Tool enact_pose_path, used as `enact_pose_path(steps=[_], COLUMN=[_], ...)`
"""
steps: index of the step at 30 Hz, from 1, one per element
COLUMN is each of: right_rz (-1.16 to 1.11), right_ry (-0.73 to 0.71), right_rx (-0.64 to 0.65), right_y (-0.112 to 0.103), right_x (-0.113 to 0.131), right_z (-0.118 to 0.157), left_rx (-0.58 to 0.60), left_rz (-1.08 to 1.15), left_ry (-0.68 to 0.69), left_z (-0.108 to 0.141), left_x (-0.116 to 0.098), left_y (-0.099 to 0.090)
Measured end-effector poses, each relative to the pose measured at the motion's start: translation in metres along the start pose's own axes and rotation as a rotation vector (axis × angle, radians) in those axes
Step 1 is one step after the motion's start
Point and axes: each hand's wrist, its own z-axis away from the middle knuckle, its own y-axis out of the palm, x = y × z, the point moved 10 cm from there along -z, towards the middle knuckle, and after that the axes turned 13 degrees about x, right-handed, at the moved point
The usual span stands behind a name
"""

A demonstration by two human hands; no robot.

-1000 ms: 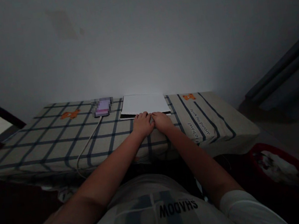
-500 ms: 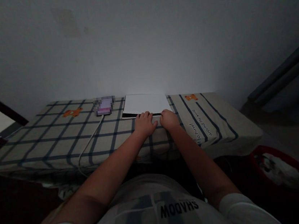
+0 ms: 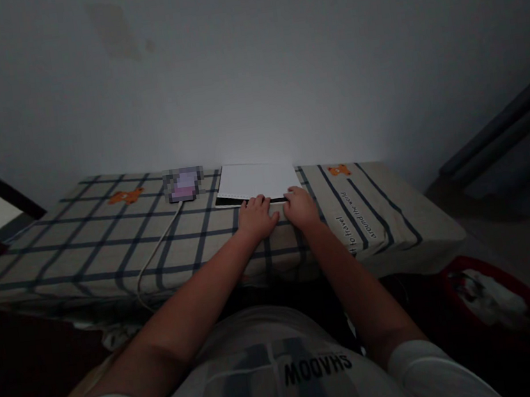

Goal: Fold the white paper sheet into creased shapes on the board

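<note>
A white pad of paper (image 3: 259,178) with a row of small holes and a dark strip along its near edge lies against the wall on a checked cloth. My left hand (image 3: 257,217) rests on the near edge of the pad, fingers apart and thumb pointing right. At the near right corner, my right hand (image 3: 300,207) has its fingers curled, pinching the edge of the paper. The near edge of the sheets looks slightly lifted above the dark strip.
A phone (image 3: 185,185) with a white cable (image 3: 158,240) lies left of the pad. The checked cloth (image 3: 92,245) covers the table. A red basket (image 3: 496,273) holding white items stands at the lower right, on the floor.
My right hand's fingers have shifted slightly over the pad's near right corner, and the gap at the near edge looks a little wider. My left hand stays in place.
</note>
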Motion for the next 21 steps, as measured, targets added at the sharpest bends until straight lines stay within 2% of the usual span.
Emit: enact_pose_path(steps=[3, 5, 12, 21], right_rz=[-0.028, -0.02, -0.01, -0.026], right_ry=[-0.17, -0.204, -0.18, -0.163], right_rx=[0.068, 0.113, 0.102, 0.089], right_y=[0.011, 0.018, 0.017, 0.02], right_x=[0.018, 0.022, 0.019, 0.016], right_z=[-0.004, -0.006, -0.005, -0.007], left_rx=[0.001, 0.007, 0.028, 0.01], left_rz=[0.002, 0.001, 0.002, -0.022], left_ry=[-0.007, -0.011, -0.028, -0.084], left_z=[0.001, 0.001, 0.001, 0.01], left_x=[0.0, 0.0, 0.003, 0.035], left_y=[-0.002, -0.002, -0.001, -0.003])
